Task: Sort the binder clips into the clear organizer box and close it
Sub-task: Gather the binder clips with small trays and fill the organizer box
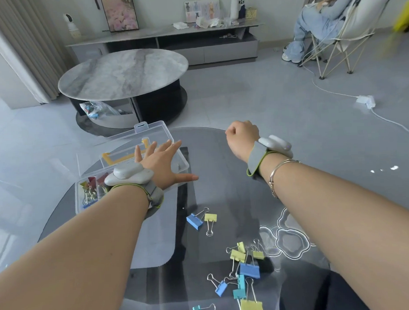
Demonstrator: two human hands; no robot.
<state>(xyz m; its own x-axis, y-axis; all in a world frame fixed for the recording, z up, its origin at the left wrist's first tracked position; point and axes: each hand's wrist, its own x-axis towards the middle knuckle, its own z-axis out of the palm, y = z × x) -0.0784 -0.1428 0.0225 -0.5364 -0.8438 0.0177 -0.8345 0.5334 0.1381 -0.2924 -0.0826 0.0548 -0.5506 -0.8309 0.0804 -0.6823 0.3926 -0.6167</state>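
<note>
The clear organizer box (180, 163) lies open at the left of the glass table, with its lid (151, 131) tilted back. Red and yellow binder clips (91, 191) fill its near-left compartment. My left hand (162, 163) is spread flat with straight fingers over the box. My right hand (241, 137) hovers above the table's far side, curled into a fist with nothing visible in it. A blue and a yellow clip (202, 219) lie together mid-table. Several blue, yellow and teal clips (243, 269) are scattered near the front edge.
The round dark glass table (304, 188) carries a white flower-shaped mark (287, 240) at the right. Beyond stand a marble coffee table (124, 71), a TV console (167, 43) and a person in a folding chair (328, 23). A white cable and power strip (366, 101) lie on the floor.
</note>
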